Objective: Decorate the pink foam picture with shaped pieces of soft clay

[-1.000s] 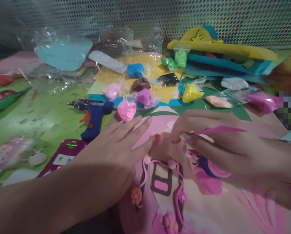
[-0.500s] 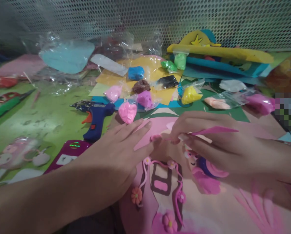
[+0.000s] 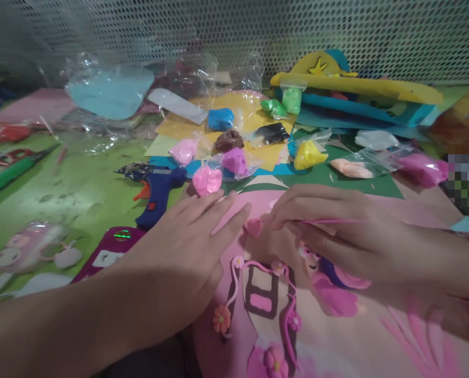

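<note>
My left hand (image 3: 195,247) rests with fingers spread on the left part of a pink clay picture (image 3: 329,349). Between the thumb and fingers of my right hand (image 3: 344,236) is a slim pink clay modelling tool (image 3: 331,221), seen edge-on; its tip is hidden behind the fingers. Just left of those fingertips sits a small pink clay piece (image 3: 253,227). Below it, pink clay strands with flowers, among them an orange flower (image 3: 221,318), frame a dark brown outline (image 3: 274,294). A clay figure (image 3: 337,299) in pink and purple lies partly under my right hand.
A blue glue gun (image 3: 158,191) and a magenta case (image 3: 108,252) lie left of the picture. Several bagged clay lumps, including a yellow one (image 3: 309,155), spread behind it. Farther back are a yellow-and-blue foam piece (image 3: 356,84) and a perforated metal panel (image 3: 234,31).
My right hand has rolled, turning the tool from its flat side to its edge. More of the small pink clay piece shows between my hands. My left hand stays nearly in place.
</note>
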Demonstrator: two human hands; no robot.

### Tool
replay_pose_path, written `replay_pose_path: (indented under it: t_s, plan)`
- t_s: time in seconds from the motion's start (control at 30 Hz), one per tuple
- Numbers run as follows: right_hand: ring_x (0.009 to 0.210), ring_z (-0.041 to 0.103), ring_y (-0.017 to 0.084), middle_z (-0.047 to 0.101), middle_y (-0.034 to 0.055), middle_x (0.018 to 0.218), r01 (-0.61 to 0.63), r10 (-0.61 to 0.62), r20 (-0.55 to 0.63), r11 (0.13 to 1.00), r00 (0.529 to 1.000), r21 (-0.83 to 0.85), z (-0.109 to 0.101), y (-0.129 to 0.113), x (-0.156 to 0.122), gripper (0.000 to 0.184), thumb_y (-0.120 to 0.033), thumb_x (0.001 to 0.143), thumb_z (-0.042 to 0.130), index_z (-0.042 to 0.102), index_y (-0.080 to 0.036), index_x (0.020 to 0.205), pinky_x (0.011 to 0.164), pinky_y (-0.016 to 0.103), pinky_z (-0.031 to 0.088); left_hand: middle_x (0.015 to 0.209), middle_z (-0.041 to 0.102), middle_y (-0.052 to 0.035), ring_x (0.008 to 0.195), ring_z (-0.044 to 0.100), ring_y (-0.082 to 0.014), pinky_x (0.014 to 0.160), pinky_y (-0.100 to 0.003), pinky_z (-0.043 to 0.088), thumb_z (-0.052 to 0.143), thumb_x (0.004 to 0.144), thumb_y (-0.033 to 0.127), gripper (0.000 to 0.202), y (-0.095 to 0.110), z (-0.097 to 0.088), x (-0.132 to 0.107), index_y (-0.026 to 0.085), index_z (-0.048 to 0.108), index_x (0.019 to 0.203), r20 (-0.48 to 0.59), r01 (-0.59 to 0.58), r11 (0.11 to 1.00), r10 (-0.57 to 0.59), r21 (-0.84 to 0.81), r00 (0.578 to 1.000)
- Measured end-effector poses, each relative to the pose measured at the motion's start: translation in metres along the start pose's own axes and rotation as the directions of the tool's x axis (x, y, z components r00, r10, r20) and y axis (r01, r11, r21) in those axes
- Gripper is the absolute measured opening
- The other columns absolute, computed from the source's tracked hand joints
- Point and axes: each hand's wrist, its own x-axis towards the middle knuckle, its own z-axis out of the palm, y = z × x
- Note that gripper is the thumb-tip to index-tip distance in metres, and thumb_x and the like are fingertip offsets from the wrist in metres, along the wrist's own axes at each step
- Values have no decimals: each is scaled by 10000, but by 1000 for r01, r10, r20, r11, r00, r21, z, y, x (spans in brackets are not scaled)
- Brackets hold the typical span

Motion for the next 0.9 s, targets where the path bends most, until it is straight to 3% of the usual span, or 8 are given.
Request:
replay_pose_path:
  t_s: [0.27, 0.43, 0.67, 0.77, 0.9]
  plan:
    - [834, 589, 165, 643, 68, 871, -50, 49, -16, 998, 999, -46, -2, -2, 2, 251, -64, 882, 377, 589, -179, 952, 693, 281, 488, 1352, 495, -179, 1308, 365, -340, 1104, -536, 273, 388, 846, 146, 435, 1, 0, -1, 34, 569, 1226, -18, -77, 995, 78, 56, 997]
    - [808, 587, 141, 637, 62, 876, -54, 52, 54, 998, 997, 28, -2, -2, 3, 256, -86, 896, 374, 601, -164, 986, 685, 254, 492, 1358, 486, -189, 1313, 370, -323, 1112, -504, 288, 364, 859, 191, 471, 5, 2, -1, 23, 525, 1268, -29, -48, 999, 48, -17, 998]
    - [797, 566, 145, 617, 66, 854, -31, 31, 45, 999, 999, 19, -2, -3, 2, 227, -88, 897, 384, 598, -155, 928, 677, 256, 479, 1354, 492, -183, 1349, 315, -319, 1138, -515, 235, 313, 877, 182, 464, 7, 0, -1, 14, 524, 1254, -51, -80, 997, 80, -10, 996]
    - [799, 561, 138, 616, 63, 858, -28, 27, 51, 999, 998, 20, -3, -4, 3, 232, -71, 892, 383, 587, -151, 968, 682, 247, 474, 1365, 472, -201, 1330, 345, -332, 1116, -511, 283, 315, 865, 137, 454, 6, -4, 0, -8, 519, 1244, -57, -107, 994, 107, 5, 993]
    - [771, 546, 144, 597, 58, 823, -80, 81, 35, 997, 996, -13, -7, -7, 5, 246, -73, 892, 361, 579, -172, 840, 685, 264, 463, 1303, 522, -212, 1232, 466, -335, 1037, -521, 376, 321, 860, 75, 438, 3, -8, 2, -4, 505, 1249, -64, -169, 984, 173, 58, 983]
